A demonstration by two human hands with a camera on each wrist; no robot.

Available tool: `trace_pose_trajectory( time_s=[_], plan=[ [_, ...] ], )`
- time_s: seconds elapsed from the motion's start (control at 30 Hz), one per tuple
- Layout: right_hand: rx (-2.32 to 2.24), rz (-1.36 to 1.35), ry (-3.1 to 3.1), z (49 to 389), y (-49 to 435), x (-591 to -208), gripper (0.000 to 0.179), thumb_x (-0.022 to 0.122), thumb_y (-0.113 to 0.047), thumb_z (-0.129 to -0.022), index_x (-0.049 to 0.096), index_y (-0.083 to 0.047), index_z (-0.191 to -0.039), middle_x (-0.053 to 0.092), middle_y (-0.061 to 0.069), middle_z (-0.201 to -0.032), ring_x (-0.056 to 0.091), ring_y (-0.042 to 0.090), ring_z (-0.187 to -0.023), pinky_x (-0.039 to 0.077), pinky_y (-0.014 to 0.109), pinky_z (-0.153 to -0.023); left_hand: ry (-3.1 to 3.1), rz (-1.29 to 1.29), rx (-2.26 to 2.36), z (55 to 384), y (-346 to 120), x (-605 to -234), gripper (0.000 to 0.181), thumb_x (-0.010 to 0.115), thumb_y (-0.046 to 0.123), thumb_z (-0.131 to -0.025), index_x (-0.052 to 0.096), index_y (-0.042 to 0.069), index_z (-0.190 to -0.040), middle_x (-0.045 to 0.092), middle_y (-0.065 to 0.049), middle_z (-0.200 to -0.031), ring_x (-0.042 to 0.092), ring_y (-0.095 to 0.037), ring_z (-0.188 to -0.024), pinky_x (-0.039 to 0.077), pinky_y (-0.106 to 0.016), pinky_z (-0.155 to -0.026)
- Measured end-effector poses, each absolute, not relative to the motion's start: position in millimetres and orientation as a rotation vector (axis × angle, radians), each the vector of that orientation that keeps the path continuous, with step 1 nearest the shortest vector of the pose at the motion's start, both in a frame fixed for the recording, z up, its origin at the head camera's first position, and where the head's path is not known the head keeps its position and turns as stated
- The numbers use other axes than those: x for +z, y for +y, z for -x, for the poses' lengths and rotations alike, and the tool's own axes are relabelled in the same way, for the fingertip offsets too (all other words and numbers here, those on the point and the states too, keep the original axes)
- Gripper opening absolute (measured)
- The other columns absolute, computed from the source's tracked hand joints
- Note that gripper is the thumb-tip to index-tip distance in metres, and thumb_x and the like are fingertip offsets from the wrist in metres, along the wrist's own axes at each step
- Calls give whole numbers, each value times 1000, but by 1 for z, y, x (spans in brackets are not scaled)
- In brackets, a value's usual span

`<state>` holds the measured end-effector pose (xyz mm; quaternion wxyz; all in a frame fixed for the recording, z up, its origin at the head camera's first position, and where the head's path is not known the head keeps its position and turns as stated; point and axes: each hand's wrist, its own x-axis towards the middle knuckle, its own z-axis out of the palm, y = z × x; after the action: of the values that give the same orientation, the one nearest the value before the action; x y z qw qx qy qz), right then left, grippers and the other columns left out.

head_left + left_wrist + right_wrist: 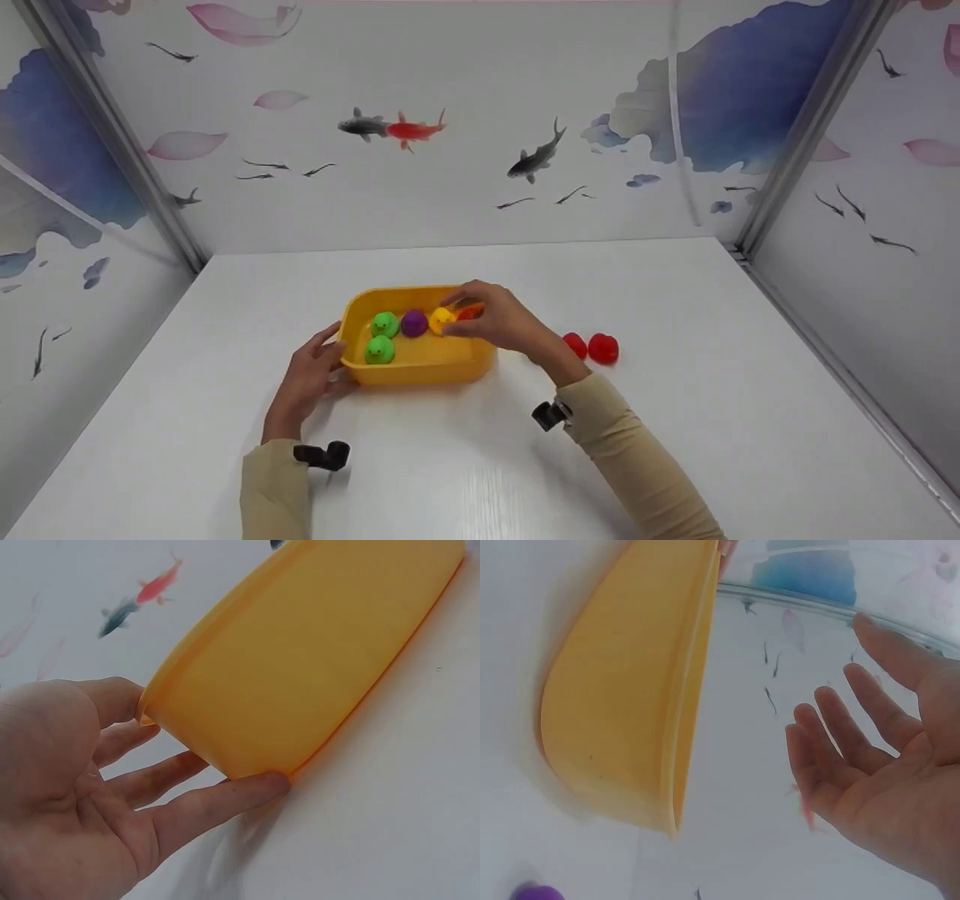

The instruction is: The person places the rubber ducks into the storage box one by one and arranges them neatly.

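Note:
My left hand touches the left end of a yellow plastic bin. In the left wrist view its extended fingers lie along the bin's outer wall and lower edge, with one digit at the rim. Inside sit two green toy ducks, a round purple toy, a yellow toy duck and a red toy partly hidden by my right hand. That hand hovers over the bin's right end with bent, spread fingers. The right wrist view shows its palm holding nothing.
Two red toys lie on the white table right of the bin, beside my right forearm. A purple toy shows outside the bin at the right wrist view's lower edge. Fish-printed panels enclose the back and sides.

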<state>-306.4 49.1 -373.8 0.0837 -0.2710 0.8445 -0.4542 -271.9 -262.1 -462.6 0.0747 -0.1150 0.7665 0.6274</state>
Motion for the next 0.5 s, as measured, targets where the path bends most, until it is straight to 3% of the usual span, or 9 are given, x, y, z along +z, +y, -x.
trace_pose_trajectory(
  time_s=[0.5],
  plan=[
    [-1477, 638, 2594, 313, 139, -378, 37, 75, -29, -90, 67, -20, -125, 65, 3, -131, 62, 25, -124, 55, 40, -103, 2299, 306, 1917, 270, -263, -465, 58, 43, 33, -107, 22, 25, -161, 43, -16, -157, 57, -32, -131, 60, -37, -93]
  ],
)
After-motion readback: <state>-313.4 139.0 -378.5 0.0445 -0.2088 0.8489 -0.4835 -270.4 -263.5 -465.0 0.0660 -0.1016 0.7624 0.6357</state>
